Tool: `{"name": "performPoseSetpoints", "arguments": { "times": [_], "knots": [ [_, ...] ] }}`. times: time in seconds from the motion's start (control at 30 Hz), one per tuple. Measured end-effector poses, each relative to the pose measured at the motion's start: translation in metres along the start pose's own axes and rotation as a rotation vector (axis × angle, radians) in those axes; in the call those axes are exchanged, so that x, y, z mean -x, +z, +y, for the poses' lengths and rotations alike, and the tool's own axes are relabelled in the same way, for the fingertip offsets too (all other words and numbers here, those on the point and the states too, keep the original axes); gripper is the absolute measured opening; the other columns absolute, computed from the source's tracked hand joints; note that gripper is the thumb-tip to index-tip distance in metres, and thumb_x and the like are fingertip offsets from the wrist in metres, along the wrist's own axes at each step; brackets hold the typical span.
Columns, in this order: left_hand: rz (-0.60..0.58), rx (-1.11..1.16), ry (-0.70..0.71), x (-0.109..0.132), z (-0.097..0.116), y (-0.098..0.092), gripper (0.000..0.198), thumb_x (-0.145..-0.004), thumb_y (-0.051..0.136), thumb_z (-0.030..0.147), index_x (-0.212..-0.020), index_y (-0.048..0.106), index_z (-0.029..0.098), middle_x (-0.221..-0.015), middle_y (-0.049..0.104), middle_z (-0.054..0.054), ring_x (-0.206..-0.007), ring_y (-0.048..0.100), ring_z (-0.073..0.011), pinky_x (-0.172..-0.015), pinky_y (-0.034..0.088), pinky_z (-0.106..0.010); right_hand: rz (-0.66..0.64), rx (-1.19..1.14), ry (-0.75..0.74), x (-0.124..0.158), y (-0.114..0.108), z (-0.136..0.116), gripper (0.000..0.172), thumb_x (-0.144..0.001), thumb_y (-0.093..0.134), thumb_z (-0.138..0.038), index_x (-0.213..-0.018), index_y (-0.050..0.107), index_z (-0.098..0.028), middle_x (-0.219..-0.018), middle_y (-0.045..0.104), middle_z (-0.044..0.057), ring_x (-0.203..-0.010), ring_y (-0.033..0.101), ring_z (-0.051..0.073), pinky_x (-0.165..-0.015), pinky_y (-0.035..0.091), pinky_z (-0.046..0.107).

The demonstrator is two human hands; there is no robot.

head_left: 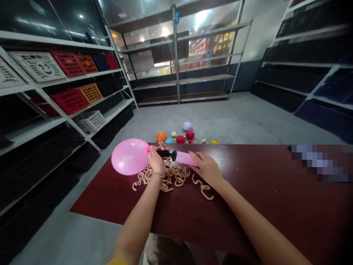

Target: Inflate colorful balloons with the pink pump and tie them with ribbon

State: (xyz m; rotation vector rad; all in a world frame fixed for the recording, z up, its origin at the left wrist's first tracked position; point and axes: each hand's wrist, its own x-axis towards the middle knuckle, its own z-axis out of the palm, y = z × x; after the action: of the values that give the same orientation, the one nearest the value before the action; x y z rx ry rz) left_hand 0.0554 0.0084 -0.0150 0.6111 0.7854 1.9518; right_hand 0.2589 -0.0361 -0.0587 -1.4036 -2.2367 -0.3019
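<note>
A pink balloon [130,156], swollen with air, sits at the end of a hand pump [185,158] with a black nozzle end and a pale pink barrel. My left hand [156,161] is closed where the balloon's neck meets the black end of the pump. Around the pump's barrel, at its right end, my right hand [207,168] is wrapped. Beneath the pump a heap of curly tan strands [176,175] lies on the dark red table [248,191]. A few loose strands [204,189] rest apart, near my right forearm.
Beyond the table's far edge, several balloons lie on the floor, among them an orange balloon [161,137] and a purple balloon [187,126]. Shelving with plastic crates [70,103] stands at left. Metal racks [176,73] stand at the back. A blurred patch [320,162] covers the table's right end.
</note>
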Motion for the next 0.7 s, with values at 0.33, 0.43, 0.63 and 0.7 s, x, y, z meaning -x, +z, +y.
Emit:
{"name": "performPoseSetpoints", "arguments": {
  "times": [0.33, 0.43, 0.63, 0.7],
  "knots": [
    [0.246, -0.027, 0.145, -0.031, 0.026, -0.034, 0.025, -0.090, 0.046, 0.041, -0.076, 0.039, 0.021, -0.062, 0.055, 0.005, -0.064, 0.065, -0.0132, -0.080, 0.055, -0.036, -0.043, 0.062, 0.019, 0.011, -0.008, 0.021, 0.049, -0.094, 0.051, -0.037, -0.142, 0.046, -0.024, -0.125, 0.061, 0.009, -0.109, 0.051, 0.027, -0.086, 0.036, 0.038],
    [0.204, -0.044, 0.146, -0.027, 0.026, -0.034, 0.027, -0.091, 0.047, 0.041, -0.075, 0.040, 0.021, -0.060, 0.054, 0.004, -0.061, 0.063, -0.0128, -0.075, 0.056, -0.034, -0.054, 0.071, 0.012, 0.011, -0.008, 0.023, 0.050, -0.094, 0.051, -0.037, -0.142, 0.046, -0.026, -0.125, 0.062, 0.008, -0.109, 0.052, 0.026, -0.089, 0.034, 0.040],
    [0.086, -0.110, 0.108, -0.020, 0.022, -0.027, 0.030, -0.089, 0.050, 0.047, -0.075, 0.041, 0.021, -0.059, 0.054, 0.004, -0.057, 0.061, -0.0119, -0.067, 0.054, -0.030, -0.055, 0.068, 0.004, 0.012, -0.007, 0.029, 0.049, -0.094, 0.051, -0.038, -0.142, 0.046, -0.027, -0.125, 0.063, 0.008, -0.110, 0.053, 0.026, -0.097, 0.028, 0.046],
    [0.046, -0.146, 0.093, -0.018, 0.020, -0.027, 0.032, -0.089, 0.049, 0.048, -0.074, 0.040, 0.021, -0.058, 0.054, 0.004, -0.056, 0.061, -0.0121, -0.066, 0.054, -0.030, -0.058, 0.054, -0.029, 0.013, -0.006, 0.033, 0.048, -0.094, 0.051, -0.039, -0.141, 0.047, -0.027, -0.126, 0.063, 0.008, -0.111, 0.053, 0.026, -0.101, 0.026, 0.048]
  ]
}}
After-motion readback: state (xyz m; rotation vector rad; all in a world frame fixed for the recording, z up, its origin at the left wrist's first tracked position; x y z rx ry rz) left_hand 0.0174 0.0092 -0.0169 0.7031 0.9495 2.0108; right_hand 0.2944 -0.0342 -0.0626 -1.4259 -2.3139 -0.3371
